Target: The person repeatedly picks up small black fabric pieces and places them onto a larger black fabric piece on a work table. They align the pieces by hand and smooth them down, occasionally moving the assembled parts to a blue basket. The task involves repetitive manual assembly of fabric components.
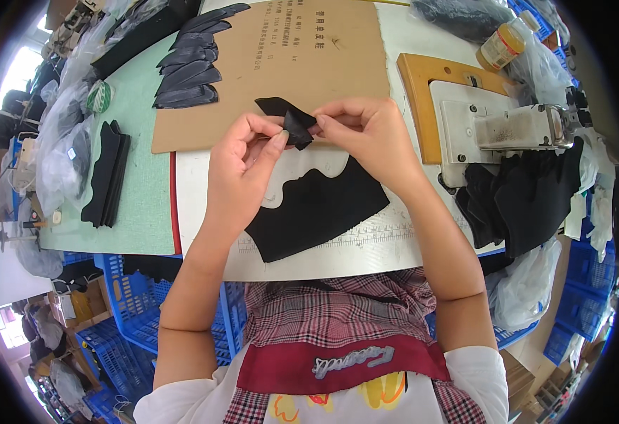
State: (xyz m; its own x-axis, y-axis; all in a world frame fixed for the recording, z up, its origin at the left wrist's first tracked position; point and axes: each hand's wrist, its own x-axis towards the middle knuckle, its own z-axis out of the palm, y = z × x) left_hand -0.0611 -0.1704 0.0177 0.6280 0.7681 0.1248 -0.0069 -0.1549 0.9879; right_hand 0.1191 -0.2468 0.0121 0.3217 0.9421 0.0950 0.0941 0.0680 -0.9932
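Note:
Over the near edge of the cardboard, my left hand (246,152) pinches a small black leather piece (297,128) between thumb and fingers. My right hand (367,127) grips the same piece from its other side, its fingertips partly hidden. The piece is folded or made of two overlapping layers; I cannot tell which. Beneath my wrists, a larger black cut panel (316,212) with a wavy far edge lies flat on the white table (214,205). Several similar small black leather pieces (189,67) are fanned out in a row at the cardboard's far left.
A sheet of printed cardboard (288,53) covers the table's far part. At right stands a white sewing machine (496,131) beside a yellow frame (417,106), with black panels (525,201) hanging nearby. A stack of black pieces (108,173) rests on the green mat (147,191). Blue crates (129,297) stand below.

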